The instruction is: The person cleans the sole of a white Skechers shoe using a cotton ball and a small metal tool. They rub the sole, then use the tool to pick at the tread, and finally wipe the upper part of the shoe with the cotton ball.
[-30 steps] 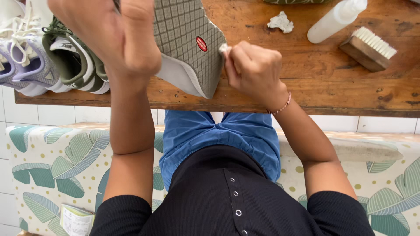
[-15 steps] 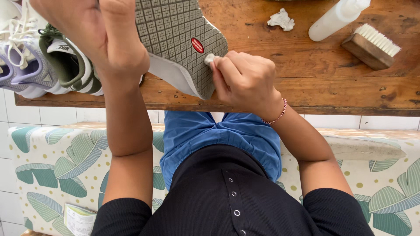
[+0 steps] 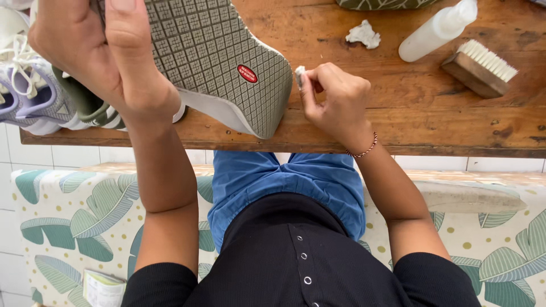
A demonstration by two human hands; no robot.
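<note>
Left hand [image 3: 102, 62] holds a shoe [image 3: 210, 57] sole-up above the near edge of the tabletop [image 3: 398, 119]. Grip is closed around the shoe's side, thumb lying flat across the grey gridded sole. A small red oval sticker [image 3: 247, 74] sits on the sole near the heel. Heel end points toward the right hand.

Right hand [image 3: 335, 102] is curled, fingers pinched tight on a small white wad [image 3: 300, 75]. The wad is just beside the heel edge of the sole; contact cannot be told. A red beaded bracelet [image 3: 364, 150] sits on the right wrist.

On the tabletop, left: other shoes [image 3: 40, 96], one lilac and white, one green and white, partly hidden behind the left hand. Right, far side: a crumpled white scrap [image 3: 364, 34], a white plastic bottle [image 3: 438, 28] lying tilted, and a wooden brush [image 3: 479, 68] with pale bristles, just beside the bottle.

Below the tabletop: blue shorts [image 3: 284, 182], black top, and a leaf-print cushion [image 3: 74, 216] under the person.
</note>
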